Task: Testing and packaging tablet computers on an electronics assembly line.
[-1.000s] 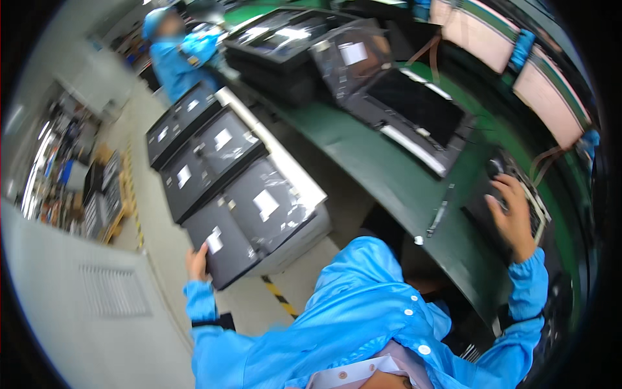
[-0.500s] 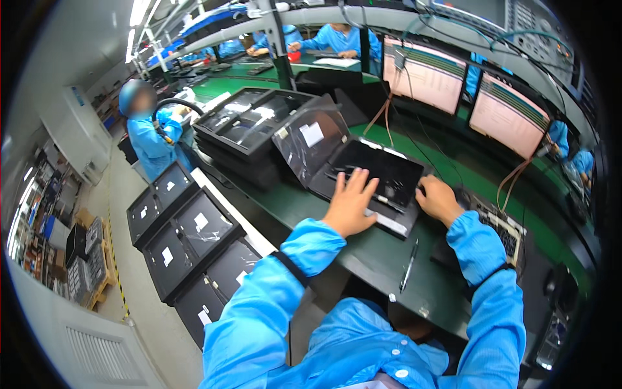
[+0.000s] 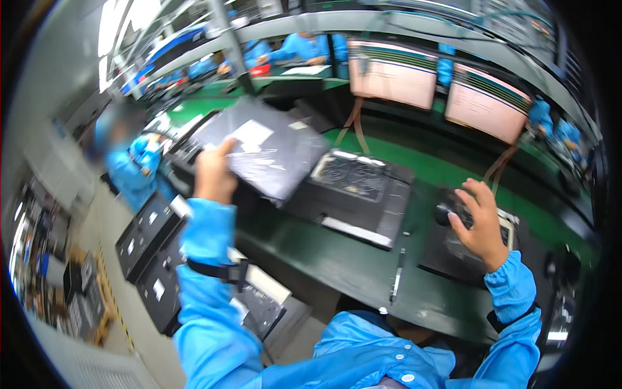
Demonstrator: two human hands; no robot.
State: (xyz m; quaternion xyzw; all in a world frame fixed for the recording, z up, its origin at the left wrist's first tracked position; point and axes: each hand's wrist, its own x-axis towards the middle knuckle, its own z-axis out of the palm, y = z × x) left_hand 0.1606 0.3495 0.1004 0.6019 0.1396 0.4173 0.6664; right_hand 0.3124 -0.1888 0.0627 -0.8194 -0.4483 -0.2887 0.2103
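Note:
My left hand [image 3: 216, 174] grips the near left edge of a flat dark panel [image 3: 285, 152], raised and tilted above the bench. Clear, glossy film and a white label show on its upper face; what lies under the film cannot be made out. Partly beneath it on the bench is a black fixture [image 3: 395, 201] with a patterned recess and a white strip along its near side. Off to the right, my right hand [image 3: 479, 223] is in the air with fingers bent and apart. Near its fingertips is a dark round object [image 3: 444, 206], apparently not gripped.
A pen [image 3: 397, 275] lies on the green bench [image 3: 311, 259]. Black trays [image 3: 159, 259] with labelled panels stand at the left, and more stacked trays [image 3: 184, 152] lie behind the raised panel. Two monitors [image 3: 392, 74] stand at the back. A co-worker [image 3: 133, 165] is at the far left.
The panel has come up off the fixture and moved left in my left hand. My right hand has left the fixture's right side, moved right and opened. The view has shifted.

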